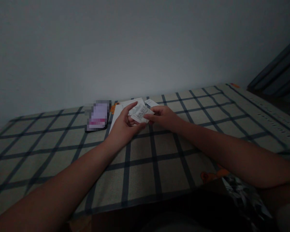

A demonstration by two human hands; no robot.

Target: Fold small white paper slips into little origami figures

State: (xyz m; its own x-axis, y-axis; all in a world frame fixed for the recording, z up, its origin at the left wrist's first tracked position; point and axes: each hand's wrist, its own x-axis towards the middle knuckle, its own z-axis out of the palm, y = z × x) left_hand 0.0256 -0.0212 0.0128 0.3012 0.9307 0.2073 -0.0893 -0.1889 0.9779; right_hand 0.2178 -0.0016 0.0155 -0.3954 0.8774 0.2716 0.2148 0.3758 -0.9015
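Well, the right hand (168, 117) pinches the right edge of a small printed packet (143, 114) between thumb and fingers, while the left hand (119, 128) curves loosely at its other side, index finger lifted; whether it grips, I cannot tell. Light fingertip pressure near the edges would likely keep the thin packet from creasing. It looks like a sachet, but its contents are hidden. Beyond lie a white sheet (118, 111) and a smaller white piece (151, 102); a phone (98, 116) rests leftward on the checked cloth (140, 161).
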